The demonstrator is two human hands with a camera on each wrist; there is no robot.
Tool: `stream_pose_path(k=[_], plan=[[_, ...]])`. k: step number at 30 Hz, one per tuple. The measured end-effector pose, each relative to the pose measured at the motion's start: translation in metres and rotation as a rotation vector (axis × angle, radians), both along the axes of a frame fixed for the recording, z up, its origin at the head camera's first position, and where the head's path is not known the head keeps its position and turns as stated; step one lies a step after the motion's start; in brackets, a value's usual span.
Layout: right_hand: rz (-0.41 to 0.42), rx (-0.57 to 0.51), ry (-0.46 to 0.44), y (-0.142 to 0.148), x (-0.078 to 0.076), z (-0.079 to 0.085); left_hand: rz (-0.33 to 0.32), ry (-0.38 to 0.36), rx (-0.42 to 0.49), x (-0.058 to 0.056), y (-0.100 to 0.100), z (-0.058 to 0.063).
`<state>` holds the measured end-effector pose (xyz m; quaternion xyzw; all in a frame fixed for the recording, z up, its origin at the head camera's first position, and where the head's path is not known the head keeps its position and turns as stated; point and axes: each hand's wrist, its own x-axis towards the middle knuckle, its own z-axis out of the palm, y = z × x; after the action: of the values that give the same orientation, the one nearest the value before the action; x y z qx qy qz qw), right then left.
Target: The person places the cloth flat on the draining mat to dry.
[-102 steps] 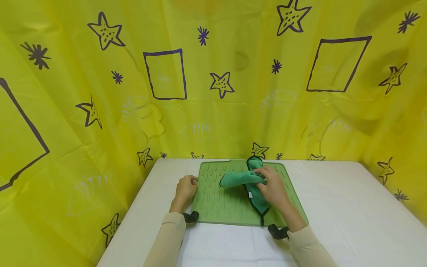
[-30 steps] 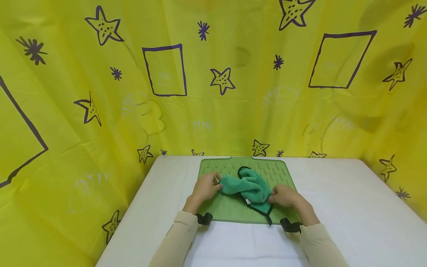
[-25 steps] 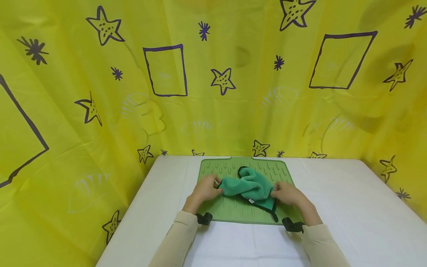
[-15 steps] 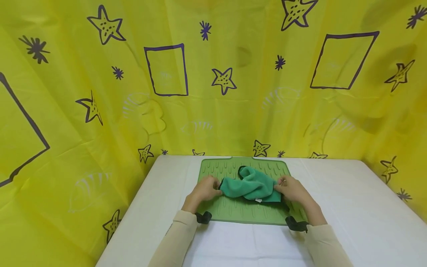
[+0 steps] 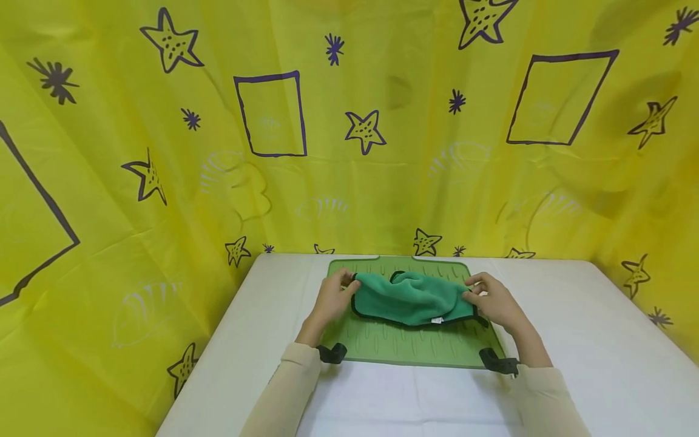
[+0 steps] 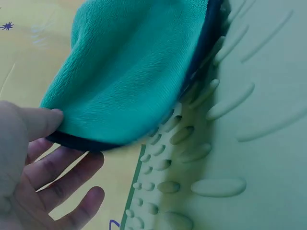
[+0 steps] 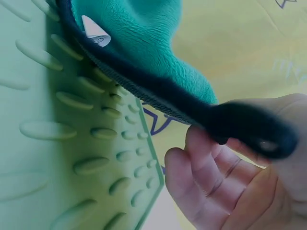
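A green cloth (image 5: pixel 412 297) with black edging hangs stretched between both hands, over a light green ridged mat (image 5: pixel 404 349). My left hand (image 5: pixel 333 297) pinches its left corner between thumb and fingers; the left wrist view shows the thumb on the plush face of the cloth (image 6: pixel 129 81) and the other fingers spread below. My right hand (image 5: pixel 494 300) pinches the right corner. Near that corner a black hanging loop (image 7: pixel 254 129) sticks out, and a white tag (image 7: pixel 96 31) sits on the edge. The cloth's lower edge is lifted off the mat at the front.
The mat lies on a white-covered table (image 5: pixel 568 315). Behind and at the sides hangs a yellow curtain (image 5: pixel 327 182) printed with stars and squares. Black wrist mounts (image 5: pixel 333 353) sit at both wrists, close above the mat's near edge.
Earlier the right hand alone held the bunched cloth while the left touched the mat's edge. Both hands then took its ends, and the right moved rightward, spreading and raising the cloth.
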<state>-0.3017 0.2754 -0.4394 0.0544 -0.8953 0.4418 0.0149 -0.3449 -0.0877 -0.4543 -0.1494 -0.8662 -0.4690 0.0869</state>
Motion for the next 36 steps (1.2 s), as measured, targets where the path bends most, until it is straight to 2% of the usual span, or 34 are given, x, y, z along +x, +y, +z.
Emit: stream_pose_path(k=[3, 6, 10, 17, 22, 26, 28, 32, 36], plan=[[-0.016, 0.004, 0.019, 0.003, 0.0, 0.0, 0.036, 0.002, 0.04, 0.0, 0.0, 0.001], [-0.015, 0.011, 0.022, 0.005, 0.0, -0.001, 0.066, 0.003, 0.038, -0.001, -0.001, 0.0], [0.022, 0.012, -0.009, 0.009, 0.0, -0.001, 0.063, -0.035, 0.007, -0.003, -0.007, 0.0], [0.151, -0.04, -0.118, 0.017, 0.005, 0.002, 0.006, -0.141, -0.046, -0.004, -0.021, 0.008], [0.246, -0.036, -0.131, 0.021, 0.009, 0.011, -0.039, -0.204, -0.045, -0.002, -0.03, 0.022], [0.304, -0.026, -0.144, 0.023, 0.011, 0.016, -0.116, -0.265, -0.063, 0.001, -0.038, 0.029], [0.346, -0.018, -0.158, 0.024, 0.011, 0.015, -0.163, -0.304, -0.097, 0.002, -0.041, 0.029], [0.42, 0.006, -0.201, 0.023, 0.011, 0.008, -0.242, -0.362, -0.229, 0.003, -0.043, 0.022], [0.434, 0.034, -0.233, 0.021, 0.011, 0.001, -0.271, -0.387, -0.355, 0.006, -0.04, 0.016]])
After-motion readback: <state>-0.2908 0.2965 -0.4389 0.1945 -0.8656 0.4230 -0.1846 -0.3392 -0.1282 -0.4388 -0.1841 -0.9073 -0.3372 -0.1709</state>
